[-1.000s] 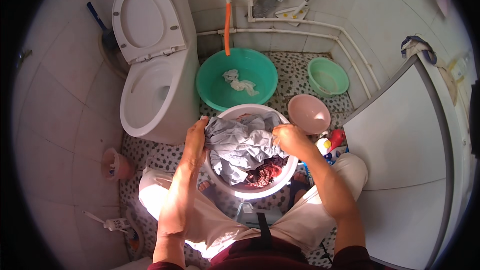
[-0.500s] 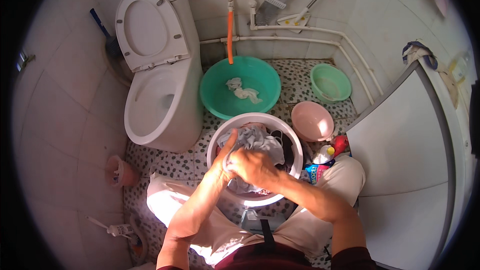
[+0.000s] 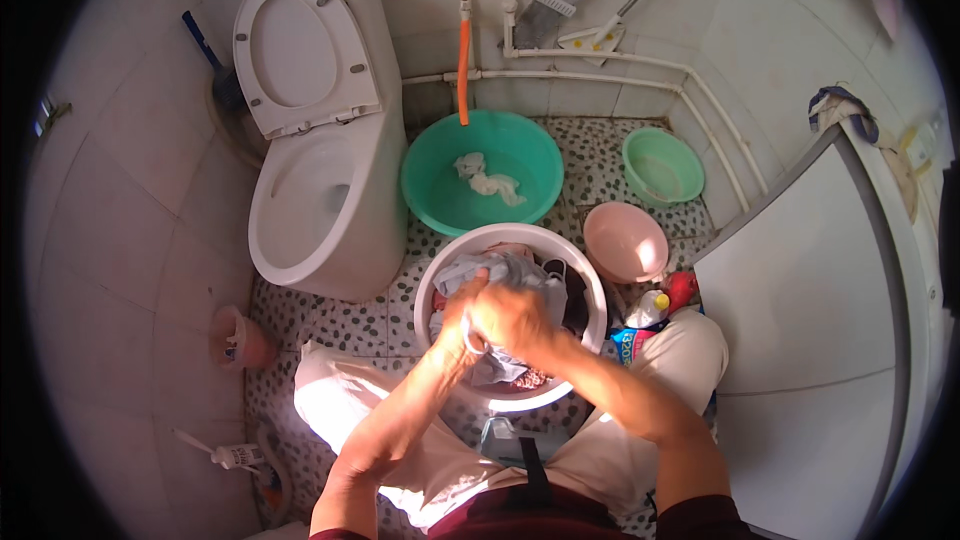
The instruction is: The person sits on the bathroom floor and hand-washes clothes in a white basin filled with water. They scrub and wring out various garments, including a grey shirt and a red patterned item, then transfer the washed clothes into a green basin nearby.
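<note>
A white wash basin [image 3: 592,292] stands on the pebble floor between my knees, filled with wet clothes. Both hands meet over its middle. My left hand [image 3: 462,312] and my right hand [image 3: 512,320] are pressed together, gripping a pale grey-white garment [image 3: 505,272] bunched up between them. Darker red and black laundry lies under and beside it in the basin. Behind it sits a large green basin [image 3: 530,155] with water and a small white cloth [image 3: 487,178].
A white toilet [image 3: 310,190] with raised lid stands at left. A pink bowl [image 3: 625,242] and small green bowl [image 3: 660,165] sit at right. Detergent bottles [image 3: 648,310] lie by my right knee. A brush [image 3: 232,455] lies at lower left, a glass partition [image 3: 810,320] at right.
My hands moved from the basin's opposite rims to its centre and closed together on the pale garment, bunching it. The view shifted slightly downward.
</note>
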Tool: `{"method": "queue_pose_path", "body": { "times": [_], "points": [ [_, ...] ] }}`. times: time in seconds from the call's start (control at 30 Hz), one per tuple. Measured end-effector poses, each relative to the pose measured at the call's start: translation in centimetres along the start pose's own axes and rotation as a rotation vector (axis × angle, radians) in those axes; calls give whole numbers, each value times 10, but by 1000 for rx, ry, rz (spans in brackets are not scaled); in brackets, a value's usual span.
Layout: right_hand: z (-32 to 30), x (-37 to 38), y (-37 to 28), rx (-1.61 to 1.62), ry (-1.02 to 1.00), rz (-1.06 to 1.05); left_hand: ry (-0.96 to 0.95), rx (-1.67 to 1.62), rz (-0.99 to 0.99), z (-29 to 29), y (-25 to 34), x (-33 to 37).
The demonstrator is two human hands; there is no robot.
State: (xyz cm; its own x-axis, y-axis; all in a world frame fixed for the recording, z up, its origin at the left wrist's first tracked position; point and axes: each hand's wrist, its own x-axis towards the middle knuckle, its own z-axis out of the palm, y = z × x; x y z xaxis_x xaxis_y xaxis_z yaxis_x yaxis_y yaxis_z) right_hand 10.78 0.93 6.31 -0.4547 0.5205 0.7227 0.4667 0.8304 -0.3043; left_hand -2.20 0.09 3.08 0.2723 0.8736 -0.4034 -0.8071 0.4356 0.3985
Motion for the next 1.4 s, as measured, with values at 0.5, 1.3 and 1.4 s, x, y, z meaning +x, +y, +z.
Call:
{"method": "queue_pose_path", "body": {
  "times": [0.5,1.3,1.4],
  "points": [
    [-28,21,21,-27,-8,306,39,232,51,27,-14,-18],
    [-80,16,57,945,-77,964,-149,620,323,55,44,-42],
    [-89,30,63,943,282,779,119,996,495,42,48,-32]
  ]
}}
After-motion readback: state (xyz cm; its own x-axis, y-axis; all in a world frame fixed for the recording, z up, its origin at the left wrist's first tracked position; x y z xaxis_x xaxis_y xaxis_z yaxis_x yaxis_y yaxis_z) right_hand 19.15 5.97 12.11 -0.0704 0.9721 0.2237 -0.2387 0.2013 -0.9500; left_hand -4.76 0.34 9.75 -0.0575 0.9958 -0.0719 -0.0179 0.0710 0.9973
